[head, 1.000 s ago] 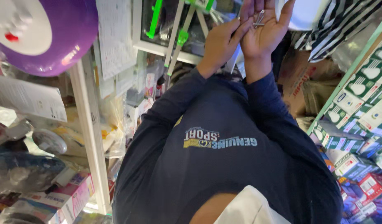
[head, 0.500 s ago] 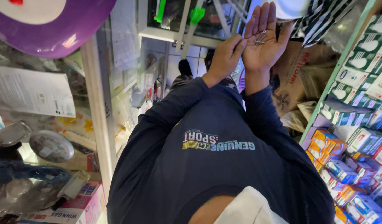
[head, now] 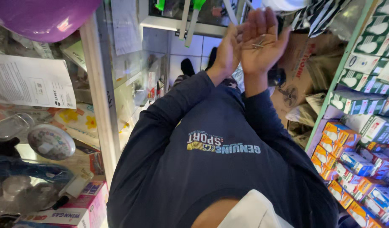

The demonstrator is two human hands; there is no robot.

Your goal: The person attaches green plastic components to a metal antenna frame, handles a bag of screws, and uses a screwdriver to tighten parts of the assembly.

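Note:
My right hand is raised palm-up in front of me, with a few small thin metal pieces, like nails or pins, lying in the palm. My left hand presses against the right hand's thumb side, seen from its back. Its fingertips are hidden, so I cannot tell whether they pinch anything. Both dark blue sleeves of my sweatshirt run up to the hands.
A glass display counter with papers, packets and a round dial stands on my left. Shelves of small coloured boxes fill the right. A cardboard box sits ahead on the tiled floor, and a purple balloon hangs top left.
My hands stay together with the metal pieces in the right palm. The view has shifted, so the hands sit further right and the balloon higher in the picture.

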